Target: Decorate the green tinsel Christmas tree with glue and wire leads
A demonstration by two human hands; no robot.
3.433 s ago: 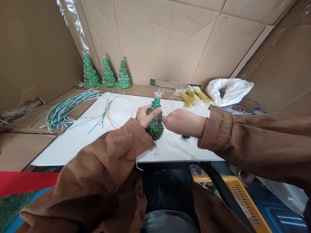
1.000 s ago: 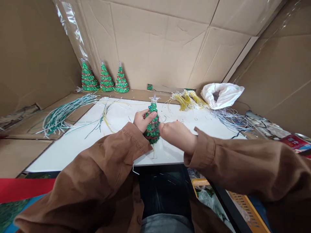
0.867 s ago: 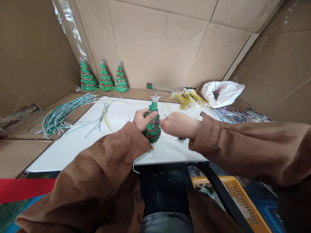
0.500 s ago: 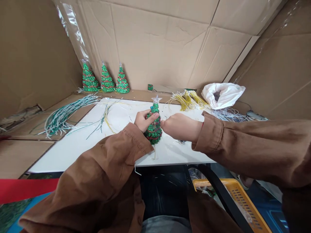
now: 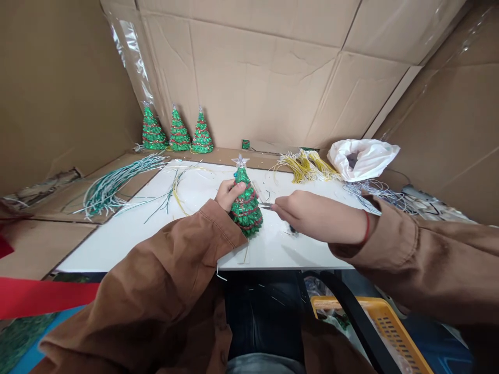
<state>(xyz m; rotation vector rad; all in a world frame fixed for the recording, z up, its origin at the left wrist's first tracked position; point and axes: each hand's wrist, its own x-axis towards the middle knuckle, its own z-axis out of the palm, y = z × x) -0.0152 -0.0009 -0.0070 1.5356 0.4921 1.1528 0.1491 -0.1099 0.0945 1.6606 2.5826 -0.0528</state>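
My left hand (image 5: 231, 194) is closed around the upper left side of a small green Christmas tree (image 5: 248, 213) with red garlands, its thumb across the front. The tree stands nearly upright above the white board, a clear star (image 5: 240, 161) at its top. To the right, my right hand (image 5: 292, 208) is closed on a slim metal tool (image 5: 266, 206) whose tip points left at the tree's side. Most of that tool is hidden in my fingers, so its exact kind cannot be made out. Thin wire shows below the tree.
Three similar trees (image 5: 180, 132) stand at the back left. Green and white wires (image 5: 113, 187) lie on the left, yellow wires (image 5: 306, 165) at the back, beside a white plastic bag (image 5: 364, 158). Cardboard walls enclose the white board (image 5: 125, 236). A yellow basket (image 5: 390, 327) sits below right.
My right hand has drawn back to the right from the tree, and the metal tool now shows. The tree has turned slightly in my left hand. The whole view has shifted a little.
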